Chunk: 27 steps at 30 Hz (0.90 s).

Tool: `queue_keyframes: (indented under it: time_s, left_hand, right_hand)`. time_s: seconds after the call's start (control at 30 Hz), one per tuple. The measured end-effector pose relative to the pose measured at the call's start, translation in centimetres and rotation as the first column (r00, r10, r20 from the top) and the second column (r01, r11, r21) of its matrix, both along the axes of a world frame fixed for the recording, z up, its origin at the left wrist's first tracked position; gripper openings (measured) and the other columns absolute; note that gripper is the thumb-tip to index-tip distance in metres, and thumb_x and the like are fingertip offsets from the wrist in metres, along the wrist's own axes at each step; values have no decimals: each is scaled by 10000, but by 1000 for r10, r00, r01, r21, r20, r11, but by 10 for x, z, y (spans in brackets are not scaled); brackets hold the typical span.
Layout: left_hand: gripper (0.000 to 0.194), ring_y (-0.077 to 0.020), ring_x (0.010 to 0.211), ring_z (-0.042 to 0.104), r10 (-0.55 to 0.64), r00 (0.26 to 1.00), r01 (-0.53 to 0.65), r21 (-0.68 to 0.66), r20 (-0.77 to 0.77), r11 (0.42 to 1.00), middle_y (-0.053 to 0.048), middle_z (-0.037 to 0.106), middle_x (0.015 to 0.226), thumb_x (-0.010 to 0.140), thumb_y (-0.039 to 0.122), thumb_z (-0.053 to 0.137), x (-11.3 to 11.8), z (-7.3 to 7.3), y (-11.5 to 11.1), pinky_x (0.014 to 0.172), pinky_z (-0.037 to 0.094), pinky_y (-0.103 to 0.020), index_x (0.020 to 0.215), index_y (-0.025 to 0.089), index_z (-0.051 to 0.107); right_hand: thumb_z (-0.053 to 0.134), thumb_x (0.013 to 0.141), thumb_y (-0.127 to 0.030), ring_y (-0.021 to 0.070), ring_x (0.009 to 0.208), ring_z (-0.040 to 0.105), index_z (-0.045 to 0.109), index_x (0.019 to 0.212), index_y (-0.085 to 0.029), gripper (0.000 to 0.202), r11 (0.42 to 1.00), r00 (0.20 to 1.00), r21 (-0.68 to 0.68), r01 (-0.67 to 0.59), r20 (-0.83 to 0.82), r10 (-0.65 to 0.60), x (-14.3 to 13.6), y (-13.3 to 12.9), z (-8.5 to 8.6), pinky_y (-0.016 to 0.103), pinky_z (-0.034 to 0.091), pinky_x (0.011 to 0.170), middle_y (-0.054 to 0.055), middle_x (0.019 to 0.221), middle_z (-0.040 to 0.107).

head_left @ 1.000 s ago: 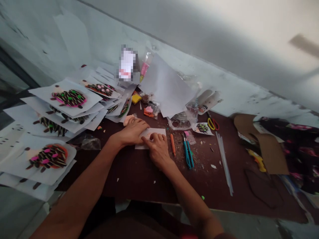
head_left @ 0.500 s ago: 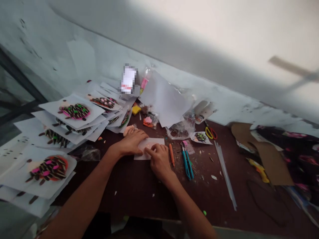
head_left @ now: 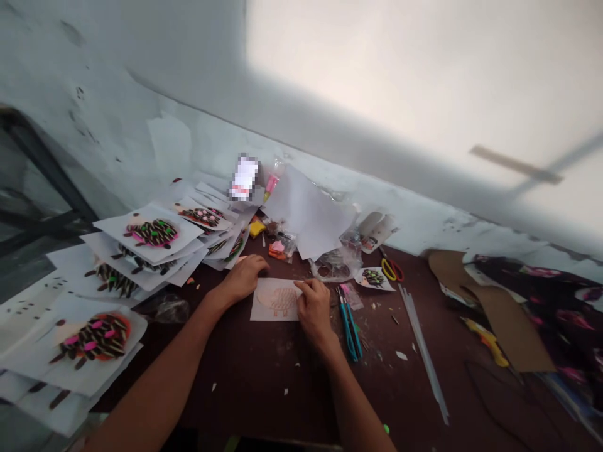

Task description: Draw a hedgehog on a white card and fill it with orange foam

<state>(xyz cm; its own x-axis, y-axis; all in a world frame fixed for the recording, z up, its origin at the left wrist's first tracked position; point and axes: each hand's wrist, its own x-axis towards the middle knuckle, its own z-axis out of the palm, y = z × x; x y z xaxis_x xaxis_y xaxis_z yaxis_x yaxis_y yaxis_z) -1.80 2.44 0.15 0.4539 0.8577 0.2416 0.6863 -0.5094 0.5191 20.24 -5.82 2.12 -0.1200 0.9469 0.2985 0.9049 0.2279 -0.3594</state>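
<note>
A white paper [head_left: 264,311] with an orange drawing of a round, spiky-backed animal with short legs lies on the dark table. My right hand [head_left: 315,307] rests over the paper's right edge, fingers curled; what is beneath them is hidden. Left of the paper's top edge is my left hand [head_left: 244,277], fingers bent and close together beside a peach-coloured piece [head_left: 234,262]; its grasp is hidden. Teal-handled scissors [head_left: 350,329] lie right of my right hand.
Stacked papers with decorated hedgehogs [head_left: 151,232] fill the left side. Behind are a lit phone [head_left: 244,178], blank sheets [head_left: 304,210] and clear plastic [head_left: 336,260]. At right lie yellow-and-red scissors [head_left: 392,269], translucent sticks [head_left: 426,355], a yellow glue gun [head_left: 490,342] and cardboard [head_left: 513,323].
My left hand has lifted off the paper and moved up and left. My right hand has shifted to the paper's right edge, uncovering the drawing. The orange marker is no longer visible. The view has tilted.
</note>
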Motion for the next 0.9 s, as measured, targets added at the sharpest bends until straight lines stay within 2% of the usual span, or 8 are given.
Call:
queue_keyframes:
  time_s: [0.1,0.23,0.4,0.53,0.6,0.67,0.73,0.9]
  left_hand:
    - [420,-235,983,659,21,999,-20,45,-27,999,-82,739,988,717,-24,435,0,-1,2,938,509,-406,912,199,733]
    - [392,-244,983,659,49,999,-47,102,-22,994,-82,739,967,741,-5,447,4,0,0,1014,472,-446,909,198,737]
    - [354,-238,939,662,83,996,-81,101,-15,992,-95,724,935,777,-26,440,7,-8,4,893,517,-388,865,168,723]
    - [379,-223,966,667,91,995,-94,111,32,989,-79,726,979,776,-56,448,8,-15,8,905,510,-360,902,171,724]
    - [383,-224,980,670,102,993,-108,112,54,988,-85,724,1018,794,-53,450,8,-16,8,916,508,-365,920,172,733]
    - [385,-228,1002,669,116,990,-123,109,75,986,-92,720,1053,814,-45,449,8,-15,8,915,512,-366,941,172,741]
    - [388,-229,1016,666,124,988,-134,107,93,985,-100,716,1072,827,-41,444,8,-14,7,915,516,-365,959,166,745]
    - [361,-235,1011,653,118,986,-131,110,114,985,-114,713,1043,841,-25,449,10,-13,6,927,523,-378,963,140,745]
  right_hand:
    - [518,859,-39,243,960,627,741,1142,-187,390,1000,1000,-15,-17,21,18,4,9,3,366,452,854,109,1023,713]
    - [547,918,-118,226,967,662,742,1110,-189,283,991,991,-69,-111,67,115,2,30,18,335,467,884,107,1023,743]
    - [481,999,-231,230,1055,665,697,1165,-162,281,972,986,-231,50,163,-11,-16,71,36,285,450,886,130,1108,732]
    - [536,984,-318,260,1072,664,626,1248,-134,334,954,976,-258,154,189,-107,-33,99,30,308,462,878,162,1150,714]
    - [595,936,-258,248,1069,664,621,1246,-152,328,951,982,-253,177,108,-154,-36,108,24,304,463,876,146,1161,713]
    - [642,885,-221,232,1010,680,631,1233,-156,353,953,980,-250,170,-55,-189,-33,114,18,298,464,862,118,1075,738]
    - [647,869,-216,213,939,692,640,1230,-158,366,954,974,-249,170,-106,-201,-26,118,16,283,472,829,83,976,755]
    - [538,909,-235,180,870,676,748,979,-190,226,968,964,-218,122,-207,-168,-5,121,19,255,463,795,43,934,763]
